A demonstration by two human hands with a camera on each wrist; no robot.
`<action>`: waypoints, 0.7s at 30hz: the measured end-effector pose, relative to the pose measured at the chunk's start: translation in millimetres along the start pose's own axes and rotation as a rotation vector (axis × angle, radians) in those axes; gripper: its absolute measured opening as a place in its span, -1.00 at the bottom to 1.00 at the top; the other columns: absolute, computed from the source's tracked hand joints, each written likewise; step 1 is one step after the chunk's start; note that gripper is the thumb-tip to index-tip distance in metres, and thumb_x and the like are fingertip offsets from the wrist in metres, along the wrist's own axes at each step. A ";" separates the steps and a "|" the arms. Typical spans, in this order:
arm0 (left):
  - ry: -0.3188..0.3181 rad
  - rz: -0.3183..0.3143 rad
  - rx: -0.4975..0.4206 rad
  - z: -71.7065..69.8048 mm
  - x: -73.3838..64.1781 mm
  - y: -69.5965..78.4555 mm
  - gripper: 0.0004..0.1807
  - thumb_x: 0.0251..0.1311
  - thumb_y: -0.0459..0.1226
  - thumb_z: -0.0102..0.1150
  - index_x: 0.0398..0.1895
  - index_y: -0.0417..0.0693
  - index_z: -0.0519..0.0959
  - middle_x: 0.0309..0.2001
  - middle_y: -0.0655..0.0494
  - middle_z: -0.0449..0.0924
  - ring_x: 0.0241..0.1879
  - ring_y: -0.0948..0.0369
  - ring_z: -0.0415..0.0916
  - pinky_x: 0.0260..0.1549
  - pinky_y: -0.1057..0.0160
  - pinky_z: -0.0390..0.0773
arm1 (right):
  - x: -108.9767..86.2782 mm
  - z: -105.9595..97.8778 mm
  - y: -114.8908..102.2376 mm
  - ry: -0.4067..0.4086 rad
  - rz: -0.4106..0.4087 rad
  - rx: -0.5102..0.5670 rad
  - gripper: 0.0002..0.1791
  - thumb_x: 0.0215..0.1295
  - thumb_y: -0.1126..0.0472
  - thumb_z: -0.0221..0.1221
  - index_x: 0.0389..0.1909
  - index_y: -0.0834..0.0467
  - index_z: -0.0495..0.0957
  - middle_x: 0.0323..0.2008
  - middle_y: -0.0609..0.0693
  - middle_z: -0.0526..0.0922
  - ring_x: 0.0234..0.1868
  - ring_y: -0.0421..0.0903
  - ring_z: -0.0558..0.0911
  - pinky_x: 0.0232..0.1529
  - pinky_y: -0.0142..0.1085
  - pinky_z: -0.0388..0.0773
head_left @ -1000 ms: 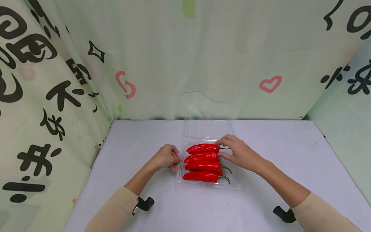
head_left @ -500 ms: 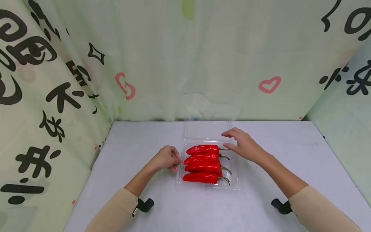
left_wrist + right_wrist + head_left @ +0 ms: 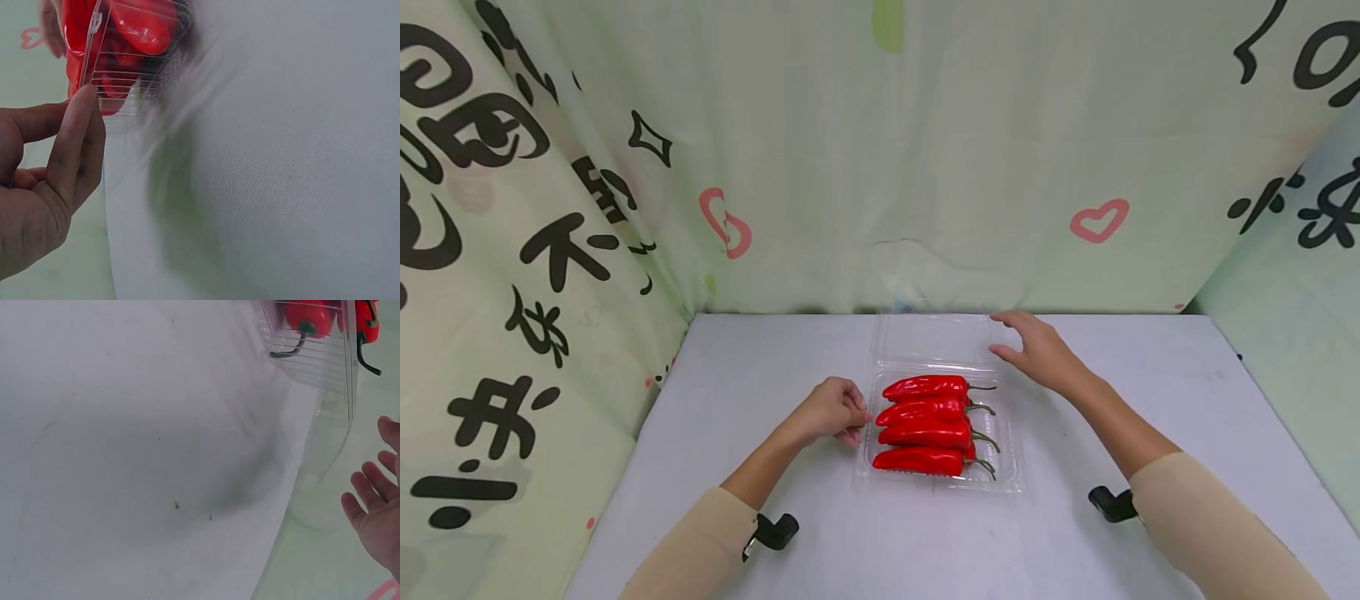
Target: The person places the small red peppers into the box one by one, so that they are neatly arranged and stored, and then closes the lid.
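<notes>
A clear plastic clamshell box point(image 3: 1015, 467) lies on the table, full of long red chili peppers point(image 3: 925, 431) with green stems pointing right. Its lid point(image 3: 932, 340) is folded back toward the curtain. At the box's left rim, my left hand point(image 3: 831, 408) pinches the edge between thumb and fingers; the left wrist view shows those fingertips point(image 3: 84, 100) right at the rim. My right hand point(image 3: 1037, 354) is beside the lid's right edge, thumb and fingers spread and holding nothing. In the right wrist view this hand point(image 3: 378, 506) is apart from the box's ribbed side wall point(image 3: 312, 359).
A white-covered table point(image 3: 760, 350) carries the box. A pale green curtain point(image 3: 820, 167) with printed characters and hearts hangs behind it and along the sides. Black wrist-camera mounts point(image 3: 777, 531) stick out from both sleeves.
My right hand has let go near the top pepper's stem and moved back and right, up beside the lid. The left hand stays at the rim.
</notes>
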State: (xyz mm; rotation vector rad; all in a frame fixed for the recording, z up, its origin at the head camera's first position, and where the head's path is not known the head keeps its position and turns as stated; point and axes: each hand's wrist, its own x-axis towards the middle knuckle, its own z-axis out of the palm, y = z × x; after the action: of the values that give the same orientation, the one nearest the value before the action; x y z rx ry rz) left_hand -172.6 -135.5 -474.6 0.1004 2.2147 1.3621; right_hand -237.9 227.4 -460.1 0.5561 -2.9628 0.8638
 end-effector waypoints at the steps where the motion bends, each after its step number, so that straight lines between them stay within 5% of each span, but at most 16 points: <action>1: 0.000 0.001 0.003 0.3 0.0 0.1 -0.81 0.31 -0.36 0.34 -0.26 -0.24 0.50 -0.48 -0.06 0.58 -0.65 0.18 0.61 -0.53 0.28 0.73 | 1.7 -0.4 2.0 -0.003 0.019 0.005 -0.36 0.38 0.20 0.33 0.40 0.30 0.39 0.32 0.32 0.50 0.31 0.30 0.51 0.30 0.23 0.53; 21: 0.002 0.004 -0.002 0.6 -0.1 0.8 -0.82 0.31 -0.37 0.34 -0.28 -0.25 0.49 -0.51 -0.06 0.58 -0.66 0.17 0.61 -0.54 0.26 0.74 | 34.0 5.7 25.7 -0.031 0.229 0.192 -0.36 0.54 0.20 0.14 0.49 0.40 0.22 0.40 0.40 0.41 0.39 0.33 0.47 0.36 0.17 0.48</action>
State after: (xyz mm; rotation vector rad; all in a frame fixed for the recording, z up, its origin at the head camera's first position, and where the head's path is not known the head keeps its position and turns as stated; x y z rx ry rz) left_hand -172.4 -134.7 -474.1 0.1031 2.2160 1.3666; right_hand -277.9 233.4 -474.8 0.2362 -3.0332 1.1775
